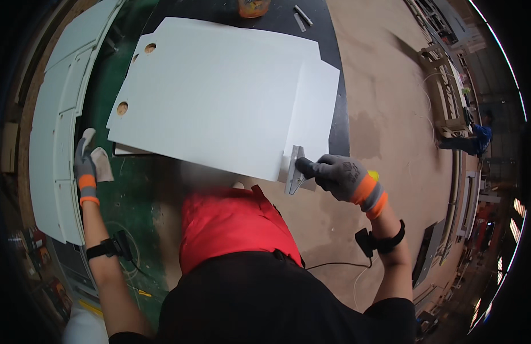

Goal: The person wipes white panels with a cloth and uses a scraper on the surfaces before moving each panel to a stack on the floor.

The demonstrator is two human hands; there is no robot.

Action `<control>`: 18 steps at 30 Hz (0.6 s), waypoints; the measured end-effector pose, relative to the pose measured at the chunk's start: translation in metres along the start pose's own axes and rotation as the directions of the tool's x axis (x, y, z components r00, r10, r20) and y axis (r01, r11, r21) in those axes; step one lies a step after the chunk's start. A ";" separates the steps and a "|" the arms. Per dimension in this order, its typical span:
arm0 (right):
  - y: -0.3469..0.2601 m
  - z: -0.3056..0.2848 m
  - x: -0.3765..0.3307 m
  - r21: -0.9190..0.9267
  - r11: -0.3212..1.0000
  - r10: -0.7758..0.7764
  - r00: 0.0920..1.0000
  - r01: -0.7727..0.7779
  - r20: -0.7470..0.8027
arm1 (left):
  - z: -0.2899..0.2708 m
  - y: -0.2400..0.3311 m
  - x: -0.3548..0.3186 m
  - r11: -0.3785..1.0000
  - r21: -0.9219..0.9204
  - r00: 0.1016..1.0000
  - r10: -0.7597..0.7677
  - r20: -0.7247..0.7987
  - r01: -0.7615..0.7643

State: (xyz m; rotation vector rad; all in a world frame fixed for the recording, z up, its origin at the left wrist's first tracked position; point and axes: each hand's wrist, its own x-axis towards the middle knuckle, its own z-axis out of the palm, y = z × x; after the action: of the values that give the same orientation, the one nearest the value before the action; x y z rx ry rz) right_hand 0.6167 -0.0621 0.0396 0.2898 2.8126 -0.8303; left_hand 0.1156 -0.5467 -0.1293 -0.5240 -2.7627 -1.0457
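A large white panel (219, 97) with round holes near its left edge lies on a dark workbench (337, 129) in front of me. My right hand (337, 178), in a grey glove with an orange cuff, grips a metal scraper (294, 172) with a yellow handle, its blade set against the panel's near right edge. My left hand (85, 166), gloved the same way, holds a crumpled pale cloth (102, 163) just left of the panel's near left corner, apart from the panel.
Several white panels (59, 126) are stacked at the left. An orange container (253, 7) and small metal pieces (303, 17) sit at the bench's far end. A wooden frame (446, 92) and a person in blue (477, 140) are at the right, across a brown floor.
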 end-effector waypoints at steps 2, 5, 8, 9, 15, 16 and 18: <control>-0.001 0.002 0.015 -0.267 0.961 -0.043 0.991 0.076 0.126 | -0.006 -0.006 -0.022 0.996 0.075 0.999 -0.052 0.008 0.051; -0.003 0.004 0.033 -0.402 0.905 -0.052 0.974 0.139 0.220 | -0.010 -0.011 -0.069 0.993 -0.082 0.996 -0.088 -0.008 0.087; -0.009 -0.001 0.044 -0.460 0.870 -0.042 0.957 0.176 0.286 | -0.023 -0.004 -0.112 0.988 -0.047 0.989 -0.148 0.015 0.148; -0.013 -0.003 0.046 -0.463 0.869 -0.042 0.958 0.176 0.285 | -0.020 0.014 -0.126 0.955 -0.130 0.964 -0.264 0.036 0.267; -0.061 -0.024 0.062 -0.532 0.828 0.031 0.935 0.175 0.355 | -0.012 0.070 -0.208 0.895 -0.356 0.960 -0.281 0.010 0.267; -0.071 -0.025 0.073 -0.526 0.828 0.017 0.928 0.196 0.372 | -0.014 0.074 -0.219 0.896 -0.339 0.955 -0.296 0.026 0.287; -0.090 -0.012 0.108 -0.501 0.836 -0.022 0.927 0.222 0.375 | -0.009 0.097 -0.209 0.826 -0.480 0.950 -0.306 0.061 0.297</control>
State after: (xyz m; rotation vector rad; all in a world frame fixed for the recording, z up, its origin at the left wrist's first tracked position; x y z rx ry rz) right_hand 0.4893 -0.1154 0.0698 -0.1267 2.5872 -0.0625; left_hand 0.3457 -0.5415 -0.1150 -0.1149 -2.6058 -1.8297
